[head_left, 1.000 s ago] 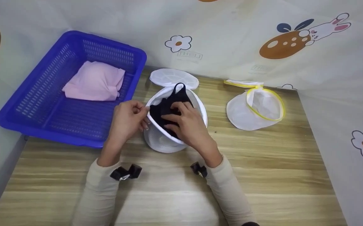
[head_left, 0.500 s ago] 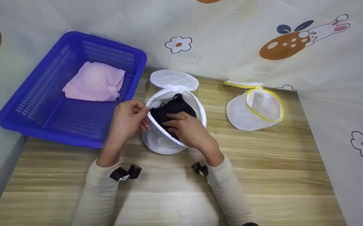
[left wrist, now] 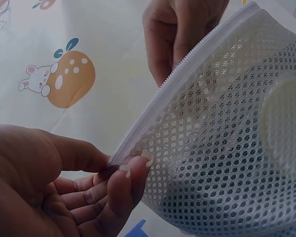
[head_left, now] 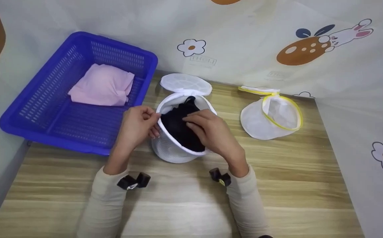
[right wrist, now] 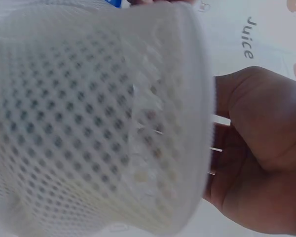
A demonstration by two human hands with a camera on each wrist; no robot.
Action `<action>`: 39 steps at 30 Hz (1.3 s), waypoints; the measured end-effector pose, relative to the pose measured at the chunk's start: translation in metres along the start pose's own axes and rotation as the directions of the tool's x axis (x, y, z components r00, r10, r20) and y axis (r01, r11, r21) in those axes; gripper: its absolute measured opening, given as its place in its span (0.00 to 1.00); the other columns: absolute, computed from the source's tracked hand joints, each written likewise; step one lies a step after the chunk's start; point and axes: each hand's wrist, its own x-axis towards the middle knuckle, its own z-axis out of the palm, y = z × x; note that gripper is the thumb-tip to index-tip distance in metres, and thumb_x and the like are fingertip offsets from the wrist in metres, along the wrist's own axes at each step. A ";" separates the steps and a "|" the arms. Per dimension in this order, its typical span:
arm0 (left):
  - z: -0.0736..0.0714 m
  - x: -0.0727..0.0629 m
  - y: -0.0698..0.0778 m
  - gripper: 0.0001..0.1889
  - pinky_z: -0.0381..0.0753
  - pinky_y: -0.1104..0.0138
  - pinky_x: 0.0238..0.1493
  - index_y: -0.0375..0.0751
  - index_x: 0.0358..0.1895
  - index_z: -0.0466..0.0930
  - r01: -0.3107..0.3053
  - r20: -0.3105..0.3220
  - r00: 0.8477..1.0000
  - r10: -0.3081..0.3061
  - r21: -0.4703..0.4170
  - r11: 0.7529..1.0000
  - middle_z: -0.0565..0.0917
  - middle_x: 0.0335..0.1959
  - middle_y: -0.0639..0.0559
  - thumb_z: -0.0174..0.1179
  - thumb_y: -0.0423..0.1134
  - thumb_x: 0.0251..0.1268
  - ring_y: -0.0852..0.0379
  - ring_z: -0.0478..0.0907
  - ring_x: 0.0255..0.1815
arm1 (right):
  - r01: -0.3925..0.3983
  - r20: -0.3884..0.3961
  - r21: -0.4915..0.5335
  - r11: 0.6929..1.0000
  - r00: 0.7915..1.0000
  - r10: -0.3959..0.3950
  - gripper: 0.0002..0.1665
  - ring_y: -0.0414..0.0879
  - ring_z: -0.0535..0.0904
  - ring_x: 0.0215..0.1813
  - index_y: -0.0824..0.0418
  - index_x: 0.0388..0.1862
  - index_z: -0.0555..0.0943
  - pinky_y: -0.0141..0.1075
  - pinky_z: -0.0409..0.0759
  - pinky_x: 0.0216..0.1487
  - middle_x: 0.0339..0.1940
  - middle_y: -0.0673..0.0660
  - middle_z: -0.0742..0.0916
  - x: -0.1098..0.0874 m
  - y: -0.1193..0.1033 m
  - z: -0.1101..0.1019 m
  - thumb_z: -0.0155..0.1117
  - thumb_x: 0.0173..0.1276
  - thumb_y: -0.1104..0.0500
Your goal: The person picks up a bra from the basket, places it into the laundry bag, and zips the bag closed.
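A white mesh laundry bag (head_left: 173, 152) stands at mid-table, its zipped round lid (head_left: 186, 83) folded back behind the opening. Inside it lies a black strappy garment (head_left: 178, 124), one strap loop showing near the back rim; its dark cloth shows through the mesh in both wrist views. My left hand (head_left: 138, 124) pinches the bag's rim at the left between thumb and fingers, close up on the zipper edge (left wrist: 158, 96) in the left wrist view. My right hand (head_left: 213, 130) reaches over the right rim, fingers extended onto the garment; its fingertips are behind the mesh in the right wrist view.
A blue plastic basket (head_left: 59, 145) at the left holds a folded pink cloth (head_left: 102, 86). To the right stands a smaller white bag with a yellow-edged opening (head_left: 257, 122), its lid folded back. A patterned sheet (head_left: 237, 39) rises behind the wooden table (head_left: 294, 185).
The black garment has sunk lower and spread in the bag, its strap loop dropping below the rim. My right hand drew back, then shifted right. My left hand keeps its hold on the rim.
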 end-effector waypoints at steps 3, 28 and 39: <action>0.000 0.000 0.001 0.08 0.80 0.57 0.18 0.27 0.29 0.75 0.001 -0.002 1.000 -0.001 0.005 1.000 0.81 0.17 0.40 0.56 0.30 0.66 0.55 0.78 0.12 | -0.021 -0.079 0.009 1.000 0.997 0.022 0.10 0.40 0.77 0.49 0.58 0.46 0.85 0.33 0.73 0.52 0.43 0.49 0.84 0.000 0.005 -0.010 0.60 0.69 0.59; -0.001 0.000 0.001 0.08 0.79 0.62 0.16 0.28 0.29 0.75 0.024 -0.011 1.000 -0.024 -0.006 1.000 0.81 0.17 0.40 0.57 0.30 0.66 0.53 0.78 0.12 | -0.538 -0.133 0.435 0.722 0.754 0.643 0.17 0.55 0.83 0.36 0.66 0.42 0.84 0.42 0.81 0.40 0.31 0.61 0.86 0.013 0.103 0.001 0.57 0.72 0.53; -0.002 0.000 0.001 0.09 0.78 0.61 0.15 0.30 0.27 0.75 0.010 -0.009 1.000 -0.009 0.030 1.000 0.81 0.15 0.42 0.57 0.31 0.65 0.54 0.77 0.11 | -0.675 -0.046 0.601 0.428 0.505 0.862 0.30 0.43 0.82 0.23 0.72 0.35 0.84 0.32 0.80 0.28 0.23 0.62 0.85 0.027 0.118 0.030 0.57 0.70 0.44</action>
